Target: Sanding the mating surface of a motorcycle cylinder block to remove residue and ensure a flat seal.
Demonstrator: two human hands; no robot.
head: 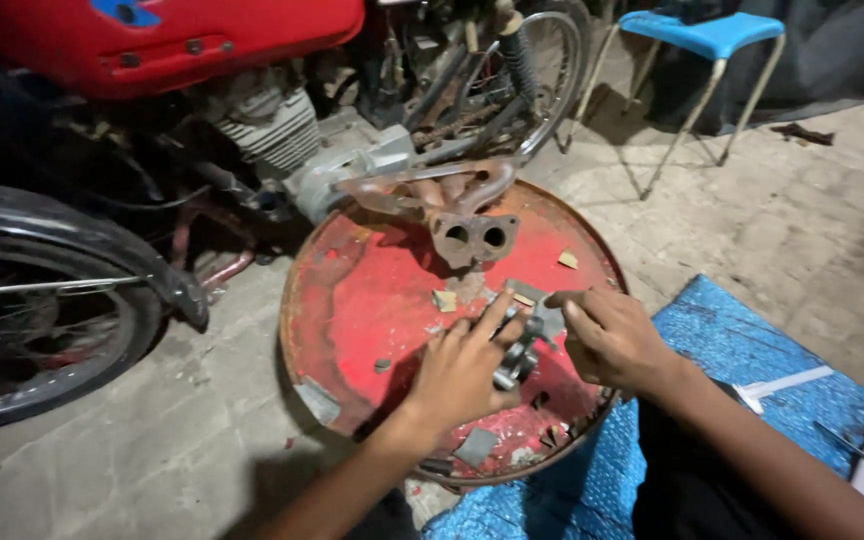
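Hands meet over a round red tray [372, 290]: left hand [462, 375] grips a small grey metal part [517, 355], right hand [607, 335] curls loosely beside it, touching it

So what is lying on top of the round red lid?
On the red lid lie a rusty exhaust manifold, cardboard scraps and a small metal part under both hands. The hands cover what lies beneath them.

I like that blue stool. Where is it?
In the head view, the blue stool stands at the top right, on the paved floor behind the motorcycle's rear wheel.
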